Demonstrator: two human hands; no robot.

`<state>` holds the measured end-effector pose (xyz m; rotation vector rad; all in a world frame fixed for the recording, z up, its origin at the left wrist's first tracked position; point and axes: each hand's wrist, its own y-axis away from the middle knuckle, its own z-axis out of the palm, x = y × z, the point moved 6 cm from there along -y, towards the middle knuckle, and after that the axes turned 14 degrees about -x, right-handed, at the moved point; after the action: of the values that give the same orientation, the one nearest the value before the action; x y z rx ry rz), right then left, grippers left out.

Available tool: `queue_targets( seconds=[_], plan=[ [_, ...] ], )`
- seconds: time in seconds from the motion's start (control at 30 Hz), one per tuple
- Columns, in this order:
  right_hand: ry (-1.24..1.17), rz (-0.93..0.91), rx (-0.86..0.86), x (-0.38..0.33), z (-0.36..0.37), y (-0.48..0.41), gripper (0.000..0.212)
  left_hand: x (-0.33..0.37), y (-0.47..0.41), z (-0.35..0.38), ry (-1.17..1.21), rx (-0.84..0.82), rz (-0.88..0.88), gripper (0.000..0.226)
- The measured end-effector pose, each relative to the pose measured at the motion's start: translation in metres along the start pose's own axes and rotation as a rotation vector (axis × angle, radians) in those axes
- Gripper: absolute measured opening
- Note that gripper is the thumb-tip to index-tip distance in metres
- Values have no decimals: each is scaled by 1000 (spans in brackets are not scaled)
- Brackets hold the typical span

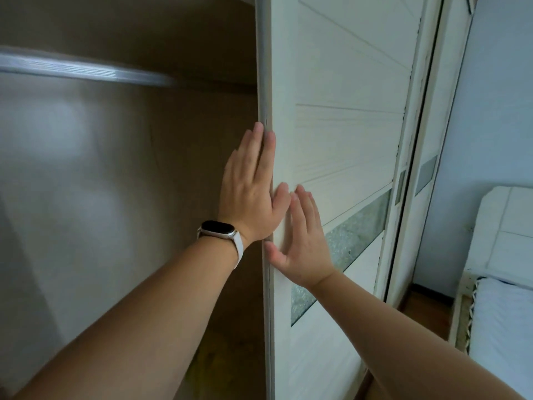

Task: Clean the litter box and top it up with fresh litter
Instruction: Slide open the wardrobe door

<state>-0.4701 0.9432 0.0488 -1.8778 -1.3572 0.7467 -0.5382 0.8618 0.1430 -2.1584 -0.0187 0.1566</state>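
Observation:
A white sliding wardrobe door (346,116) fills the middle of the head view. My left hand (251,186), with a watch on the wrist, presses flat with straight fingers against the door's left edge. My right hand (302,241) lies flat on the door's front face just below, fingers spread and straight. Neither hand holds anything. No litter box, scoop or litter is in sight.
Left of the door is the open wardrobe interior (115,197), brown and blurred, with a metal hanging rail (86,69) across the top. A second door panel (424,168) stands to the right. A white bed (501,284) sits at the far right by a wood floor (427,307).

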Motion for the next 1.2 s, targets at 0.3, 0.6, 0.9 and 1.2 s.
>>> queue_targets(
  seconds=[0.3, 0.6, 0.9, 1.2],
  plan=[
    [-10, 5, 9, 80, 13, -9, 86, 16, -43, 63, -25, 31, 51, 73],
    [0, -28, 19, 119, 3, -14, 83, 24, -72, 102, -3, 14, 99, 77],
    [82, -21, 19, 133, 4, -17, 80, 22, -87, 124, 36, 46, 192, 79],
    [150, 82, -80, 157, 8, -19, 82, 25, -103, 144, 139, 48, 264, 75]
  ],
)
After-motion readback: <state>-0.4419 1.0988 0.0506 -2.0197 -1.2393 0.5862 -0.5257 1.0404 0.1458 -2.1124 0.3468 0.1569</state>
